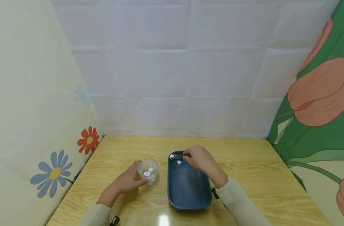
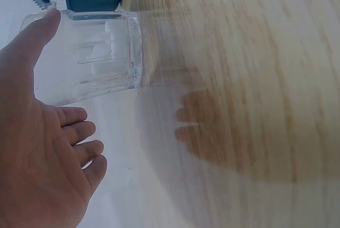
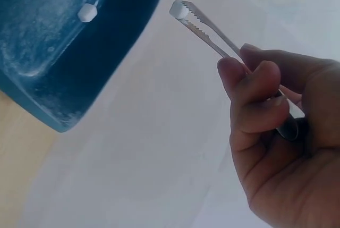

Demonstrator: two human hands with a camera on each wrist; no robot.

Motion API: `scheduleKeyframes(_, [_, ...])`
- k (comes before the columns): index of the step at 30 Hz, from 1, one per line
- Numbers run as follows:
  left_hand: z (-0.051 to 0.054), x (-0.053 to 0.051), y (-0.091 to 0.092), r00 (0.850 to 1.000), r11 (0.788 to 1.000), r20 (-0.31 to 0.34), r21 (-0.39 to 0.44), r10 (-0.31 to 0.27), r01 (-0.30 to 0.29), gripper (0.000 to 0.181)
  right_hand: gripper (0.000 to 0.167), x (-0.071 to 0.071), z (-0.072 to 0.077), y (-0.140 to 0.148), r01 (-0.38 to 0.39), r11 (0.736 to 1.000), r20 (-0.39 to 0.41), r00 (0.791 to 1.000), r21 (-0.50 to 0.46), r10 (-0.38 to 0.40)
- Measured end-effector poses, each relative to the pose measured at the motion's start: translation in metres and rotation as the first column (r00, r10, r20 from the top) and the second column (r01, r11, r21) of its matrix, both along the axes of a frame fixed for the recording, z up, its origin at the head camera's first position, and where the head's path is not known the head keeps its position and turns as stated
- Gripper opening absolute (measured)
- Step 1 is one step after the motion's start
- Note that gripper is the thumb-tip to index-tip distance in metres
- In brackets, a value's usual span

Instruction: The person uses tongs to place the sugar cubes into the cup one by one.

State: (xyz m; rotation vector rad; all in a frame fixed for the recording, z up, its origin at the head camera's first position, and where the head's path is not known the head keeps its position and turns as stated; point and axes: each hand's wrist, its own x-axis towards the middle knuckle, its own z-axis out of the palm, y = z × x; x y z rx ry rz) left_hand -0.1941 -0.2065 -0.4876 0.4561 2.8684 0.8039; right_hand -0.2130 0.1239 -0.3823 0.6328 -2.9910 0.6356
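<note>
My right hand point(image 1: 199, 159) grips small metal tongs point(image 3: 212, 38) with serrated tips. A white cube point(image 3: 179, 9) sits pinched between those tips, above the far-left corner of a dark blue tray point(image 1: 189, 191). One more white cube point(image 1: 179, 162) lies on the tray floor. To the tray's left, an upright clear glass point(image 1: 153, 180) stands on the table with several white cubes point(image 1: 148, 172) at its bottom. My left hand point(image 1: 127, 179) holds the glass from the left, thumb on the near side; in the left wrist view its other fingers curl loosely beside it.
The wooden table point(image 1: 239, 169) carries the tray and glass, with a narrow gap between the two. A white cloth point(image 1: 149, 72) hangs behind the table's far edge. Flower-patterned cloths hang at the left point(image 1: 28, 110) and right point(image 1: 316, 150).
</note>
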Motion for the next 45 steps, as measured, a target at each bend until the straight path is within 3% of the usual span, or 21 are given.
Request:
scheduleKeyframes(21, [-0.003, -0.003, -0.001, 1.000, 1.000, 0.000, 0.002, -0.001, 0.001, 0.109, 0.019, 0.012, 0.017, -0.007, -0.050, 0.998, -0.056, 0.997, -0.035, 0.048])
scheduleKeyframes(32, [-0.005, -0.004, -0.001, 1.000, 1.000, -0.003, 0.016, -0.006, 0.006, 0.105, 0.012, 0.017, 0.021, -0.018, -0.121, 0.992, -0.072, 0.990, -0.048, 0.117])
scheduleKeyframes(45, [0.000, -0.001, 0.002, 1.000, 1.000, -0.003, 0.017, -0.007, 0.007, 0.102, 0.019, 0.021, 0.022, -0.029, -0.189, 0.980, -0.061, 0.981, -0.065, 0.185])
